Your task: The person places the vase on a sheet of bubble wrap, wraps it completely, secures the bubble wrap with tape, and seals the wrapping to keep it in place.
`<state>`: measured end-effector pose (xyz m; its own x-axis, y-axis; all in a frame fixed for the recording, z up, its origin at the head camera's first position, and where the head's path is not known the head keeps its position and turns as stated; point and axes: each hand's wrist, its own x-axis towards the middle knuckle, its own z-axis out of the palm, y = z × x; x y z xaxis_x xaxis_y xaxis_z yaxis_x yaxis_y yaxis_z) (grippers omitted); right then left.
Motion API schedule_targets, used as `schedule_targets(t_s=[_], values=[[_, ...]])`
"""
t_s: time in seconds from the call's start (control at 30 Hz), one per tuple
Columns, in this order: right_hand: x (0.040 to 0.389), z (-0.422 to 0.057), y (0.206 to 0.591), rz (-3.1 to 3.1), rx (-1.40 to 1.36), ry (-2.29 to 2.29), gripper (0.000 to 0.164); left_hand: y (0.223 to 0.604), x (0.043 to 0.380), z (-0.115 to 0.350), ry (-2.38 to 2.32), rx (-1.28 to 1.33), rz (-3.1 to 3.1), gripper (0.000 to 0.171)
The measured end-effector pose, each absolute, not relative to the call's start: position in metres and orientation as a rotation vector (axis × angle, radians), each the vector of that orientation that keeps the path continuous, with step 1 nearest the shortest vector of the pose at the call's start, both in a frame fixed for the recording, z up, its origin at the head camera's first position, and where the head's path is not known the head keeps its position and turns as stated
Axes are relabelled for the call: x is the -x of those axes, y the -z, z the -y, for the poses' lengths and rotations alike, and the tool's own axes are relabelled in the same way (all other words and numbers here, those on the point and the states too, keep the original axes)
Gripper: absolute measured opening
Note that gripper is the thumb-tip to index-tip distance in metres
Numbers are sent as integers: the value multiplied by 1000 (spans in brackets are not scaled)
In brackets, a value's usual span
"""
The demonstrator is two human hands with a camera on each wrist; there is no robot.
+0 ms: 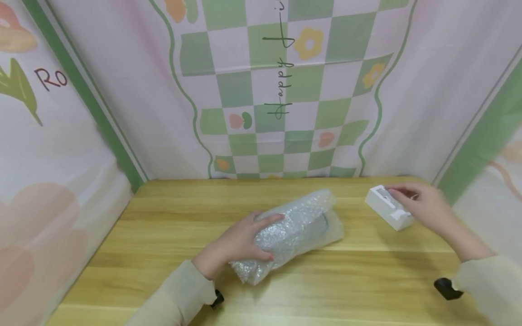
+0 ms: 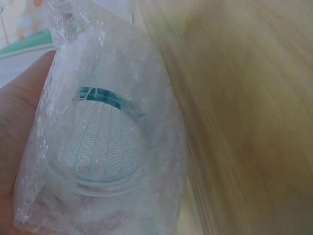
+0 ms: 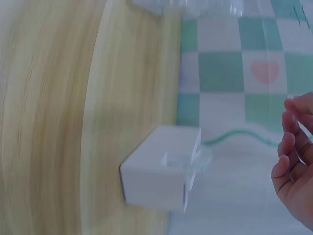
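Note:
A bubble-wrapped bundle (image 1: pixel 293 226) lies slanted across the middle of the table. Through the clear wrap in the left wrist view shows a ribbed glass (image 2: pixel 105 142) with a teal-tinted rim. My left hand (image 1: pixel 244 240) grips the bundle's near left part, thumb on the near side and fingers over the top. To the right stands a white box-shaped tape dispenser (image 1: pixel 389 210), with a clear strip (image 3: pixel 188 159) sticking out at one end. My right hand (image 1: pixel 428 206) is just above it; the right wrist view shows loosely bent fingers (image 3: pixel 288 142) apart from the dispenser, holding nothing.
The wood-grain table (image 1: pixel 163 217) carries both items. Behind it hangs a green and white checkered curtain (image 1: pixel 273 108) with flowers, and patterned cloth (image 1: pixel 61 190) closes off the sides. A black band part (image 1: pixel 448 289) hangs below the right sleeve.

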<state>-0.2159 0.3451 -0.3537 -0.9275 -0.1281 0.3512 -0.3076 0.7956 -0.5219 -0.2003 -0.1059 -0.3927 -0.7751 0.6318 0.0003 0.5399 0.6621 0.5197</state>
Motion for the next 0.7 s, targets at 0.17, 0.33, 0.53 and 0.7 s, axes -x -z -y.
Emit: schedule_targets(t_s=[0.17,0.33,0.53,0.7], values=[[217,-377,360,2762,-196,-791,39,393,200,106,-748,-971,-2700,103],[216,-398,369,2803,-161,-744,42,393,201,105,-740,-975,-2699,103],[219,-413,376,2955,-178,-661,45,394,201,104,-733,-964,-2698,104],[224,-417,380,3082,-161,-621,48,394,201,104,-735,-970,-2700,104]])
